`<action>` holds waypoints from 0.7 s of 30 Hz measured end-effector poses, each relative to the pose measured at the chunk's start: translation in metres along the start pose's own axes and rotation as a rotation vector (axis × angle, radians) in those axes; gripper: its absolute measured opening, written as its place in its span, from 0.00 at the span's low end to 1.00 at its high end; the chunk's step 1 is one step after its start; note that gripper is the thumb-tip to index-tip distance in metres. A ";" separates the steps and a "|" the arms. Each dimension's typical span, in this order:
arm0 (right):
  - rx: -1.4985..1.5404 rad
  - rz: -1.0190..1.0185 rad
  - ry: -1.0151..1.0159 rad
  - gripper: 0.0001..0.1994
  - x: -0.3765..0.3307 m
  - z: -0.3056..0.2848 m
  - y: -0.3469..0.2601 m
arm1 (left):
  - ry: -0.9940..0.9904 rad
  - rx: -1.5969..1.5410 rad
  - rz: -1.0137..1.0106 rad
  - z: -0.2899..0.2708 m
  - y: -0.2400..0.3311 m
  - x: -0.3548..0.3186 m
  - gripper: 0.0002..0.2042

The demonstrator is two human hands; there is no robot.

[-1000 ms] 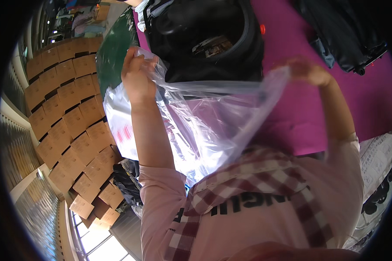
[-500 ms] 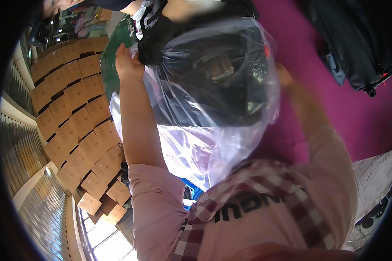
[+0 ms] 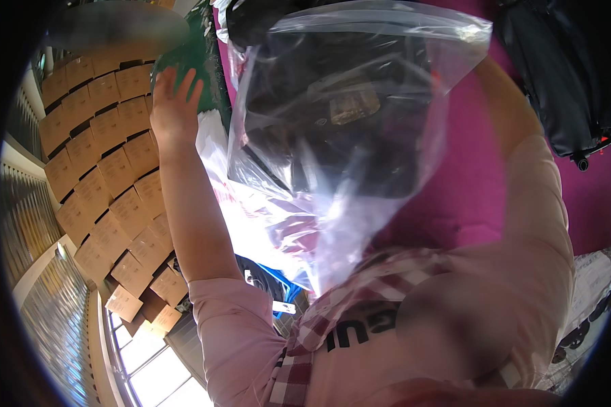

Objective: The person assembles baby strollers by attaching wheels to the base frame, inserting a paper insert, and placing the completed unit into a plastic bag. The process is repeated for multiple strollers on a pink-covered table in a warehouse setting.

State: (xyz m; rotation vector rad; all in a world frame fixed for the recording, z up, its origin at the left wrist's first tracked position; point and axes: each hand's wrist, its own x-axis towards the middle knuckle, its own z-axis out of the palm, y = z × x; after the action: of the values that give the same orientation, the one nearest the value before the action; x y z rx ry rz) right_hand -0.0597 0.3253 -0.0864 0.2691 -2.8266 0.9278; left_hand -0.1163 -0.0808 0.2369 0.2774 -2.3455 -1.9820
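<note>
Found the clear bag [image 3: 305, 224] spread over the black bag [image 3: 346, 146] on the purple cloth [image 3: 468, 203], rim toward the far side. Judged light, limp, slippery and easily torn; best pinched at the rim, near both corners. Held nothing in the left hand [image 3: 176, 112], splayed well apart from the rim. Could not tell the grip of the right hand [image 3: 480, 57], obscured at the rim's right corner. Saw white plastic [image 3: 212, 139] crowding the left, a black case [image 3: 557, 88] right, and boxes [image 3: 108, 142] past the green table [image 3: 209, 74].
</note>
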 end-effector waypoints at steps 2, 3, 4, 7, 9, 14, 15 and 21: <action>-0.089 0.096 0.088 0.15 0.025 -0.018 0.019 | -0.021 -0.056 0.002 -0.023 -0.003 -0.003 0.27; -0.123 0.138 0.144 0.15 0.036 -0.029 0.027 | -0.006 -0.072 -0.006 -0.033 -0.004 -0.004 0.27; -0.148 0.160 0.184 0.16 0.045 -0.033 0.032 | 0.023 -0.089 -0.024 -0.044 -0.009 -0.010 0.27; -0.258 0.238 0.385 0.17 0.045 -0.053 0.043 | 0.078 -0.097 0.006 -0.037 -0.017 -0.033 0.27; -0.322 0.152 0.526 0.18 0.023 -0.053 0.034 | 0.083 0.028 0.095 -0.030 -0.021 -0.061 0.26; -0.150 0.308 0.283 0.27 -0.118 -0.052 -0.061 | -0.105 0.596 0.606 -0.023 -0.030 -0.123 0.21; -0.221 0.322 0.253 0.26 -0.141 -0.056 -0.068 | -0.130 0.714 0.744 -0.023 -0.033 -0.132 0.21; -0.563 0.655 0.532 0.24 -0.205 -0.121 -0.018 | -0.174 0.726 0.773 -0.044 -0.048 -0.157 0.21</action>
State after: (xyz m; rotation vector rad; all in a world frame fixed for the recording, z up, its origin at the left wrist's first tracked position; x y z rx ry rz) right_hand 0.1549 0.4081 -0.0210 -0.8696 -2.5155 0.1743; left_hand 0.0496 -0.1033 0.2088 -0.6991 -2.5918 -0.8131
